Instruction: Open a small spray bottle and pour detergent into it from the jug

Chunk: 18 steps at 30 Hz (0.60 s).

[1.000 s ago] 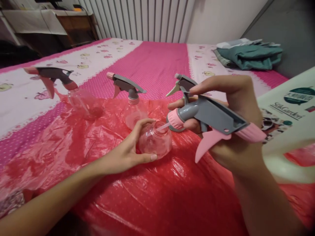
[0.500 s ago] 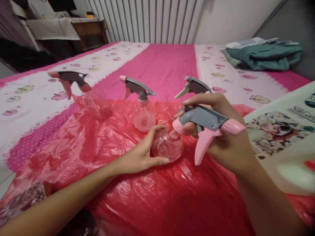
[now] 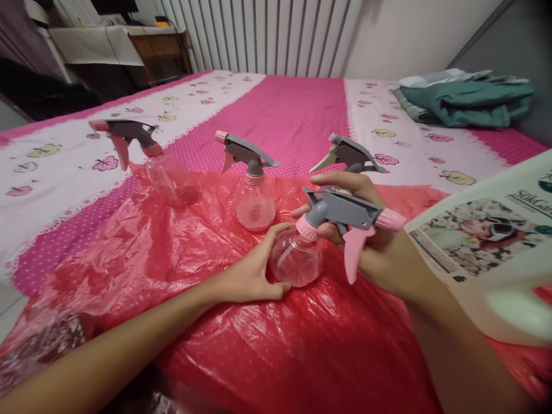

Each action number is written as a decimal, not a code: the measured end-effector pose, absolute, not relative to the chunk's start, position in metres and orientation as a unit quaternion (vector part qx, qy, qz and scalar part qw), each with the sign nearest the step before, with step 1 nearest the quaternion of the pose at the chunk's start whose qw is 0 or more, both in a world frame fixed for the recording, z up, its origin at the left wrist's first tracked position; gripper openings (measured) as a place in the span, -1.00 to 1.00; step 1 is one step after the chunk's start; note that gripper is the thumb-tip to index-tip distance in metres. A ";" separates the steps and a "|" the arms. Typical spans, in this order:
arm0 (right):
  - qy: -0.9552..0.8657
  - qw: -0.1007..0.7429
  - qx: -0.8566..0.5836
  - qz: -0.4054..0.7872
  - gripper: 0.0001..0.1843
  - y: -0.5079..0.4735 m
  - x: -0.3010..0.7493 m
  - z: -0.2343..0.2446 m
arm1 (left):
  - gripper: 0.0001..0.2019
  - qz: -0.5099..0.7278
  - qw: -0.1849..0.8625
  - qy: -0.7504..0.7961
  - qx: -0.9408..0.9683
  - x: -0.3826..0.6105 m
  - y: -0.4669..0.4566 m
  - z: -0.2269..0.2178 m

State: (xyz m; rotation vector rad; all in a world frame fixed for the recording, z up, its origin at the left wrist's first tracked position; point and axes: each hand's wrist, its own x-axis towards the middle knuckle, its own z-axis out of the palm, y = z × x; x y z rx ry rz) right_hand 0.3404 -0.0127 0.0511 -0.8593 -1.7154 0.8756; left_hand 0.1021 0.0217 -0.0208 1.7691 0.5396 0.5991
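Note:
My left hand (image 3: 259,270) is wrapped round the left side of a clear, rounded spray bottle (image 3: 297,263), which rests on red plastic sheeting (image 3: 207,345). Over the bottle's mouth sits a grey and pink trigger sprayer head (image 3: 345,210), its pink collar at the neck and its nozzle pointing right. My right hand (image 3: 371,230) holds this head from behind; part of the fingers is hidden by it. A thin tube shows inside the bottle. Whether the collar is threaded on, I cannot tell.
Two spray bottles with pink nozzles stand behind, one left (image 3: 164,175) and one central (image 3: 255,204). A grey and green sprayer (image 3: 351,152) rises behind my right hand. A large pale container (image 3: 483,241) is at right. Folded green cloth (image 3: 470,100) lies on the bed (image 3: 306,109).
My right hand has brought the sprayer head left and down, so its collar now meets the bottle's neck and its tube is inside. My left hand keeps its hold on the bottle.

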 end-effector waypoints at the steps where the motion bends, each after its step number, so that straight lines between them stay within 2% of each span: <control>1: -0.716 0.484 -0.349 0.363 -0.47 -0.013 0.342 0.051 | 0.05 0.253 0.565 0.230 0.751 0.102 0.021 -0.022; 4: -0.732 0.469 -0.329 0.368 -0.38 -0.012 0.344 0.049 | 0.04 0.250 0.562 0.235 0.753 0.101 0.020 -0.022; 7: -0.720 0.507 -0.316 0.354 -0.33 -0.012 0.343 0.047 | 0.04 0.244 0.567 0.243 0.748 0.100 0.019 -0.019; 11: -0.719 0.534 -0.321 0.308 -0.39 -0.012 0.336 0.044 | 0.05 0.243 0.568 0.253 0.745 0.100 0.019 -0.017; 18: -0.745 0.487 -0.402 0.214 -0.62 -0.007 0.327 0.041 | 0.00 0.251 0.569 0.238 0.746 0.097 0.026 -0.020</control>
